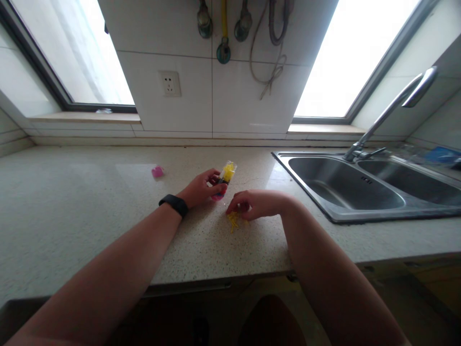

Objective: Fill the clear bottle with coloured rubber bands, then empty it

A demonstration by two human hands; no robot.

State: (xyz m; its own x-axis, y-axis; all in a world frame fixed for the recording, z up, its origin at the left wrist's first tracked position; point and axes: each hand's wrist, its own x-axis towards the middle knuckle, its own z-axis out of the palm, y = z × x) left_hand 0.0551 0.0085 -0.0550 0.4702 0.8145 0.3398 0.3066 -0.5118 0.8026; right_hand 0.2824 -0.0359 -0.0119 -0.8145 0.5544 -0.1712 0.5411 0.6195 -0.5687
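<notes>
Tilted to the right in my left hand is a small clear container, its fingers wrapped around the side. Yellow bits show at its upper end, dark and red ones lower down, and its bottom is pink. My right hand reaches down to a little heap of thin yellow strips on the counter. Its fingertips are pinched together at the heap's top edge, touching the strips. What kind of strips they are is too small to tell. A pink lid-like piece lies left of my left hand.
The speckled stone countertop runs up to a tiled wall with a power socket. A double steel sink with a tall faucet is on the right. Pipe valves and a tied cord hang above. A blue package lies beyond the sink.
</notes>
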